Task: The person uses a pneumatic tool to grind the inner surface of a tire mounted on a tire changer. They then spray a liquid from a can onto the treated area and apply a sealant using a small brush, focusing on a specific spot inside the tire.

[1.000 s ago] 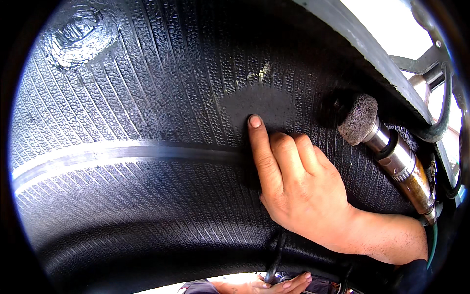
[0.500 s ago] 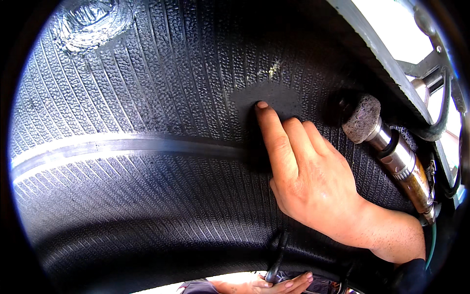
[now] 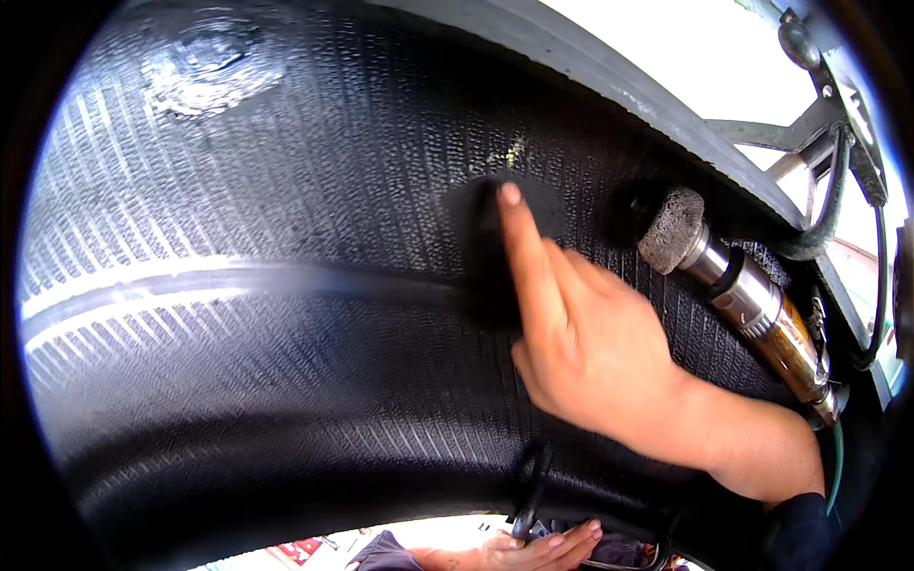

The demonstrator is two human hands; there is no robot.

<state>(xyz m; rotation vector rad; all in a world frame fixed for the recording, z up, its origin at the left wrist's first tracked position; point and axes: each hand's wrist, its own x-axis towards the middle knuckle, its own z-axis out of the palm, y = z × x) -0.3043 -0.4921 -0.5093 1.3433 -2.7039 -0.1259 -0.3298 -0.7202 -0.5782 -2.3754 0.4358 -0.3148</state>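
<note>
My right hand (image 3: 595,352) reaches into the black, ribbed inside of a tyre (image 3: 238,381). Its index finger is stretched out, the tip at a smooth, dull patch (image 3: 543,205) on the textured rubber; the other fingers are bent, and nothing shows in the hand. At the lower edge, beyond the tyre's near rim, lies my left hand (image 3: 552,550) with fingers stretched. A black rod-like piece (image 3: 536,490) comes down beside its thumb; whether the hand grips it is unclear. Right of my right hand rests a metal power tool (image 3: 752,300) with a rough grey grinding head (image 3: 672,231).
A shiny, roughened round area (image 3: 214,67) marks the rubber at upper left. Pale specks (image 3: 507,152) lie above the dull patch. The tyre's thick edge (image 3: 647,95) curves across the upper right, with a metal bracket (image 3: 809,128) and a black cable (image 3: 878,285) beyond it. A green hose (image 3: 836,466) meets the tool.
The view has shifted slightly, showing more of the tyre's edge. My right index finger stays at the dull patch, its tip slightly higher, while the other fingers have bent further in.
</note>
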